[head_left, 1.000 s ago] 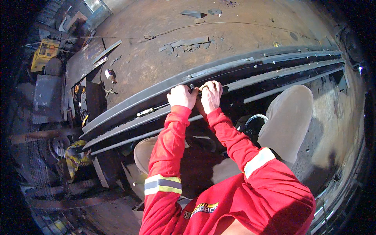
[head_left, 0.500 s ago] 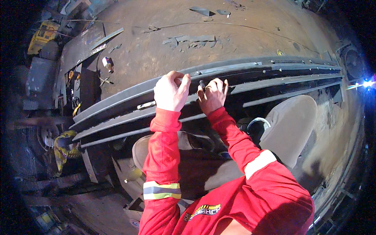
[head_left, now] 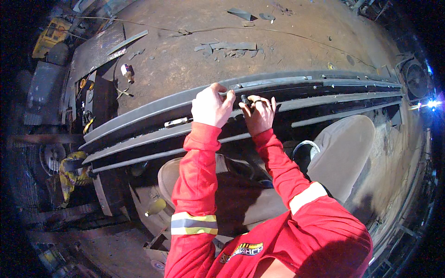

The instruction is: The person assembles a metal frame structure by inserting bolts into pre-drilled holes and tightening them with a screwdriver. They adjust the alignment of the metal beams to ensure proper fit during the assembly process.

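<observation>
A long, ribbed dark steel frame [head_left: 153, 110] stretches from side to side. Over its middle, the right hand [head_left: 260, 115] pinches a small dark cylindrical piece [head_left: 244, 99]. The left hand [head_left: 211, 107], just left over the frame, is curled — whether it grips anything, I cannot tell. A pale-handled tool [head_left: 176, 122] lies within the frame.

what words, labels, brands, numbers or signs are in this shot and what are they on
Chest badge of the red work top: bold lettering with yellow, white and dark areas; its wording is not copied here.
Small white-and-brown bottle-shaped item on the brown work surface: any print is too small to read.
Round pale mark at the lower edge: too blurred to read.
</observation>
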A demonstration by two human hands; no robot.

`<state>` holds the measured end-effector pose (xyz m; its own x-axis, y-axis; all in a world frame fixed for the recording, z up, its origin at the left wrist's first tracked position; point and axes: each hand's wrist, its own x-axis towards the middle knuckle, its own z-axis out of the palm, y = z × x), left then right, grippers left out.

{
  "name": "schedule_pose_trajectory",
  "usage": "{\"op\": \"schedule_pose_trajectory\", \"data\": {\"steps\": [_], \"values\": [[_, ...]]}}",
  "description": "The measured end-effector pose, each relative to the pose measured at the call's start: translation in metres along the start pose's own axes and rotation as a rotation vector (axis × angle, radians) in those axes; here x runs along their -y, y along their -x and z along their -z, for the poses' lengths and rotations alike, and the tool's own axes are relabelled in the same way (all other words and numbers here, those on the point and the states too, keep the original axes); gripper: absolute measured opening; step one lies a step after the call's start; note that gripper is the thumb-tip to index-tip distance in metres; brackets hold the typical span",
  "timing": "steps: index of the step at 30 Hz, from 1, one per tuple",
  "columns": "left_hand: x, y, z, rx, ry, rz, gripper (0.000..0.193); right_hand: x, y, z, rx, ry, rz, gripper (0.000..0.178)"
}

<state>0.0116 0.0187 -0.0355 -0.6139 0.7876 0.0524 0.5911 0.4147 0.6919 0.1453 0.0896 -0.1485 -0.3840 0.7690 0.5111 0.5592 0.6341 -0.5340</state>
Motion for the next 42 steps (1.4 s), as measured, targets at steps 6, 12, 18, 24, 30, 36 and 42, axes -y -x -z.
{"op": "schedule_pose_trajectory", "data": {"steps": [6, 12, 18, 24, 30, 36, 42], "values": [[0.002, 0.0, -0.003, -0.02, 0.002, -0.024, 0.029, 0.004, 0.002, 0.001, -0.03, -0.042, 0.003, 0.028], [0.0, 0.0, -0.004, -0.006, -0.024, -0.033, 0.029, 0.003, -0.001, 0.002, 0.065, -0.043, -0.107, 0.032], [0.001, 0.001, -0.004, -0.026, -0.004, -0.06, 0.029, -0.007, 0.0, 0.002, 0.0, 0.08, 0.01, 0.029], [0.001, 0.001, -0.003, 0.007, 0.004, -0.038, 0.029, -0.004, -0.007, 0.008, 0.005, 0.228, 0.107, 0.032], [0.004, 0.001, -0.006, -0.003, -0.025, -0.066, 0.029, 0.005, -0.012, 0.007, 0.098, 0.206, 0.06, 0.04], [0.003, 0.003, -0.008, -0.013, -0.042, -0.092, 0.029, 0.007, -0.014, 0.004, 0.042, 0.237, 0.148, 0.034], [0.004, 0.002, -0.012, 0.008, -0.045, -0.087, 0.028, 0.001, -0.014, -0.001, 0.147, 0.189, 0.012, 0.035]]}}
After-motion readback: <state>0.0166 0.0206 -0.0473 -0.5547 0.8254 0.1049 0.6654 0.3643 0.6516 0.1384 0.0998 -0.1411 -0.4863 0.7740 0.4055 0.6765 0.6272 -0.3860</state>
